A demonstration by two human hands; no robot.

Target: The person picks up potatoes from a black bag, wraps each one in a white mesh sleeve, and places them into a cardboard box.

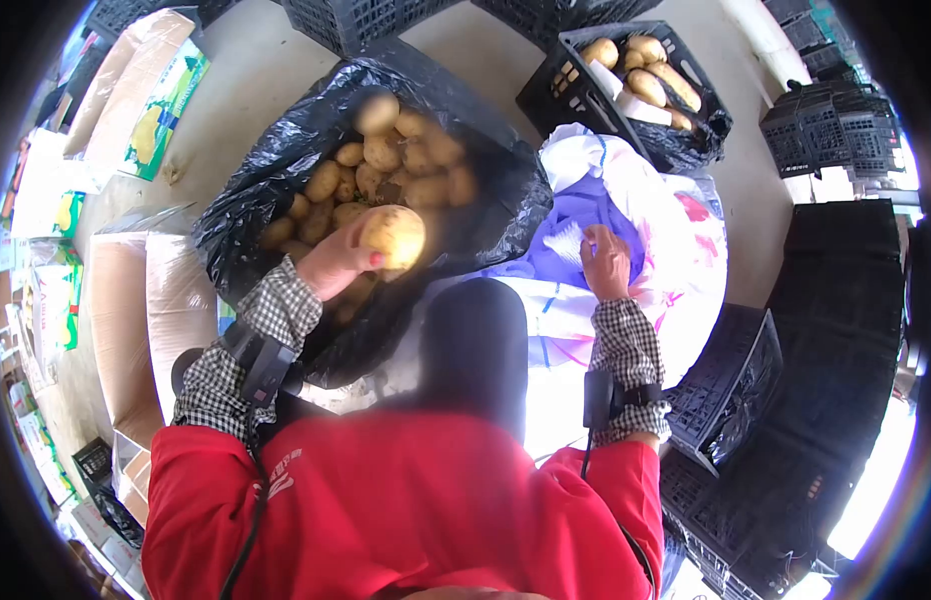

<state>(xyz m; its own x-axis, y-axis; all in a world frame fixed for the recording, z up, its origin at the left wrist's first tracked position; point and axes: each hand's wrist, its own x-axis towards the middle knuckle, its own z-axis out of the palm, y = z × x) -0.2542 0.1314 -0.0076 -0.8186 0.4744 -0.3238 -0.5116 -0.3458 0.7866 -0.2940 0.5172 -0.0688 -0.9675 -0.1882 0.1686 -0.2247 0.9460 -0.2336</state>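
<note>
My left hand is closed around a potato, held up over the near edge of a large black plastic bag. Inside that bag lies a heap of loose potatoes. My right hand is above an open white bag with red and blue marks, which holds purple-blue material. Its fingers are curled beside a white ribbed piece. What lies between those fingertips is too small to make out.
A black crate with several potatoes and white pieces stands at the back right. Open cardboard boxes are on the left. More black crates and a long black-covered stack line the right side.
</note>
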